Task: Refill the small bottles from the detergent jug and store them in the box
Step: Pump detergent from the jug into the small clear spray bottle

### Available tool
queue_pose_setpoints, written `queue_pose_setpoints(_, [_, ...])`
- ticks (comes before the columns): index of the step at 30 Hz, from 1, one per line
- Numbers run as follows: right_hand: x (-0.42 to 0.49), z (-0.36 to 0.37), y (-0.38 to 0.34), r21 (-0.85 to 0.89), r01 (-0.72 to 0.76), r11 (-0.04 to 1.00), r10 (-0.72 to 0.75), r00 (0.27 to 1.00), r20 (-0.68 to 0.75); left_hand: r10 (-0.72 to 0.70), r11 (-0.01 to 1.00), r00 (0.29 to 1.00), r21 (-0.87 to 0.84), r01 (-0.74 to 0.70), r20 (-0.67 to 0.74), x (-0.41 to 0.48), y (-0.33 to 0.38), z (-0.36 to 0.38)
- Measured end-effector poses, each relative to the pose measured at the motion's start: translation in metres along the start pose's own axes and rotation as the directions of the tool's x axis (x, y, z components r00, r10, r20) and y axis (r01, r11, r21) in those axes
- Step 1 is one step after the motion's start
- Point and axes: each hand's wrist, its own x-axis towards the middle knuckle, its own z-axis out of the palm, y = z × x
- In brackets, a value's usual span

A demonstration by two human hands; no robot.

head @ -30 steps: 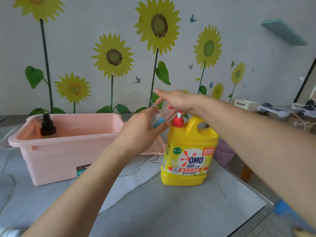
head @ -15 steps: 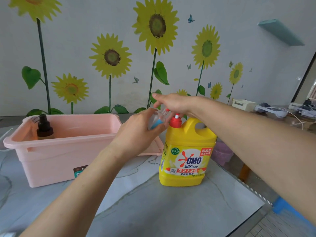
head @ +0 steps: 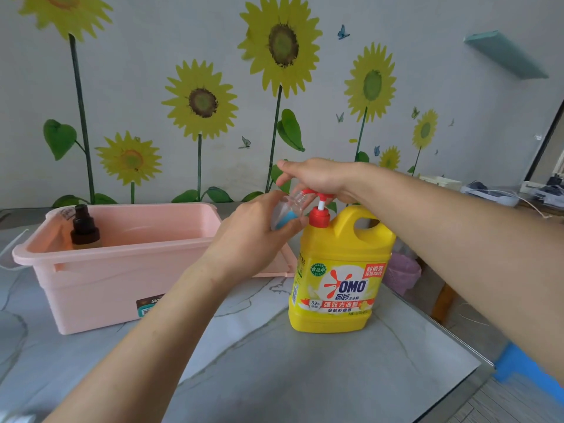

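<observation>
A pink box (head: 128,270) stood on the marble table (head: 305,377) with a brown bottle (head: 84,228) upright at its left end. The left hand (head: 253,236) hid most of the small bottle (head: 288,209). Its fingers curled round the tilted bottle, mouth at the red pump (head: 319,206) spout. The right hand (head: 317,178) rested on the pump head of the yellow jug (head: 338,279), fingers relaxed. The pump stood higher than half a second earlier, white stem bared.

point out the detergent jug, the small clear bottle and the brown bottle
detergent jug (head: 338,290): head view, front label
small clear bottle (head: 287,219): head view, blue body
brown bottle (head: 84,231): head view, dark cap
</observation>
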Motion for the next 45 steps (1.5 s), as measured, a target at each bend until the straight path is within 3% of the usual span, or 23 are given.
queue_pose_setpoints(6, [-0.002, 0.009, 0.002, -0.061, 0.005, 0.998, -0.005, 1.0, -0.002, 0.014, 1.0, 1.0, 0.005, -0.014, -0.001, 0.0, -0.003, 0.001])
queue_pose_setpoints(11, [-0.003, 0.002, 0.003, 0.082, 0.017, 0.996, -0.017, 1.0, 0.0, 0.005, 1.0, 1.0, 0.003, -0.005, -0.002, 0.001, -0.001, 0.001])
queue_pose_setpoints(16, [-0.002, 0.007, 0.003, -0.058, -0.021, 0.998, 0.022, 1.0, 0.015, 0.013, 1.0, 1.0, 0.011, -0.013, 0.006, 0.0, -0.002, 0.002])
queue_pose_setpoints(21, [-0.003, 0.002, 0.001, 0.061, 0.008, 0.998, -0.008, 1.0, 0.0, 0.006, 1.0, 1.0, 0.002, -0.006, -0.002, 0.0, -0.001, 0.0])
queue_pose_setpoints(28, [-0.003, 0.003, 0.001, -0.048, -0.025, 0.999, 0.025, 1.0, 0.003, 0.005, 1.0, 1.0, -0.011, -0.005, 0.008, -0.002, 0.0, 0.001])
queue_pose_setpoints(32, [-0.004, 0.003, 0.002, 0.015, 0.002, 1.0, -0.002, 1.0, -0.027, 0.002, 1.0, 1.0, 0.003, -0.002, -0.002, 0.0, 0.001, 0.0])
queue_pose_setpoints(37, [-0.002, 0.004, 0.0, -0.075, -0.034, 0.997, 0.034, 0.999, 0.003, -0.007, 1.0, 1.0, 0.004, 0.007, 0.009, -0.002, 0.002, 0.001])
queue_pose_setpoints(45, [-0.004, 0.009, 0.001, -0.049, -0.021, 0.999, 0.02, 1.0, -0.023, 0.002, 1.0, 1.0, -0.007, -0.002, 0.013, -0.001, 0.0, 0.002])
